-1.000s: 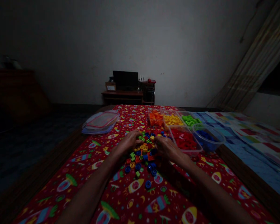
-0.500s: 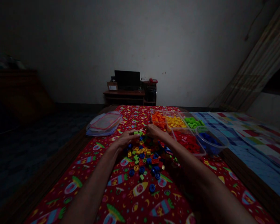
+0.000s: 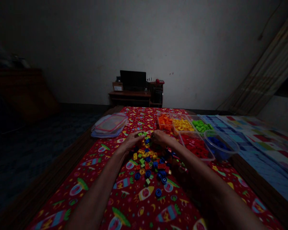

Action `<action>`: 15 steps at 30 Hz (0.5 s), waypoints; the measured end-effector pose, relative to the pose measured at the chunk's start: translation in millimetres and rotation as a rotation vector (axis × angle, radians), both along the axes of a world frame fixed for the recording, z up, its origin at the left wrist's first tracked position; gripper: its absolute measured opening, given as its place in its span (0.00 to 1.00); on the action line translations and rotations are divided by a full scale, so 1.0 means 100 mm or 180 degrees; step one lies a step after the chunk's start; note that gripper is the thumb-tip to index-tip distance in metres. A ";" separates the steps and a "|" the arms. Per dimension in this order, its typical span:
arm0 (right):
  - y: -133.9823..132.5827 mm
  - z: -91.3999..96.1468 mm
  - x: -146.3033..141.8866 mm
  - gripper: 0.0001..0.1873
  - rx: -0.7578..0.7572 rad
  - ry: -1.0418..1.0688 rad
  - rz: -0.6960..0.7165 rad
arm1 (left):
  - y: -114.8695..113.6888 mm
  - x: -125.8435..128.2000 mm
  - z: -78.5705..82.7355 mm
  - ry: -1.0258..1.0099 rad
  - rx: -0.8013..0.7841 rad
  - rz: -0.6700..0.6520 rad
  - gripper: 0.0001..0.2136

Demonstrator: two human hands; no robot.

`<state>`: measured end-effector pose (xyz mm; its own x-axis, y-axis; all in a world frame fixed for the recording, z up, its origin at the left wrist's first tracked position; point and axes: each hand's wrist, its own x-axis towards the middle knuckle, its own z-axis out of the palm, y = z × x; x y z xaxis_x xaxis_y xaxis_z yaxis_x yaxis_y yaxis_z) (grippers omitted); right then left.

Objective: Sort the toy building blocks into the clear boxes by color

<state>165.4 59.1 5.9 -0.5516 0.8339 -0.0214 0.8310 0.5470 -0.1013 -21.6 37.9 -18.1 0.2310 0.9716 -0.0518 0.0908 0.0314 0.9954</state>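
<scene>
A loose pile of small coloured plastic pieces (image 3: pixel 150 159), blue, yellow, green, red and orange, lies on a red patterned cloth (image 3: pixel 144 204). My left hand (image 3: pixel 132 141) rests at the pile's far left edge, fingers curled around green pieces. My right hand (image 3: pixel 161 138) sits at the pile's far right edge, fingers bent over the pieces; what it holds is hidden. The two hands nearly meet at the back of the pile.
Clear tubs stand to the right: orange pieces (image 3: pixel 164 122), yellow (image 3: pixel 182 124), green (image 3: pixel 201 125), red (image 3: pixel 196 145), and a round bowl of blue (image 3: pixel 219 145). Stacked lids (image 3: pixel 109 125) lie at the left. A desk with a monitor (image 3: pixel 133 81) stands by the far wall.
Both hands slid from the pile's middle to its far edge and drew closer together. The right hand moved away from the red tub toward the centre.
</scene>
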 end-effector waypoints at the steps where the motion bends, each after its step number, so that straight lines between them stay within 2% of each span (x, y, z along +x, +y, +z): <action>1: -0.02 0.01 0.01 0.11 -0.0012 -0.0024 0.0039 | -0.01 0.01 0.02 0.0046 0.0057 0.0011 0.27; 5: -0.08 0.03 -0.04 0.16 -0.0067 -0.0276 0.0080 | -0.04 0.02 0.04 0.0252 0.0174 0.0153 0.26; 9: -0.11 0.03 -0.17 0.21 0.0078 -0.0418 0.0009 | -0.02 0.03 0.03 0.0406 0.0239 0.0209 0.23; 15: -0.12 -0.02 -0.16 0.17 0.0073 -0.0273 -0.0358 | 0.01 0.02 -0.01 0.0279 0.0352 0.0029 0.25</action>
<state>149.1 46.9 4.2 -0.4515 0.8911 -0.0446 0.8922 0.4513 -0.0160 -19.9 38.8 -19.1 0.2215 0.9745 0.0362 0.1779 -0.0769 0.9810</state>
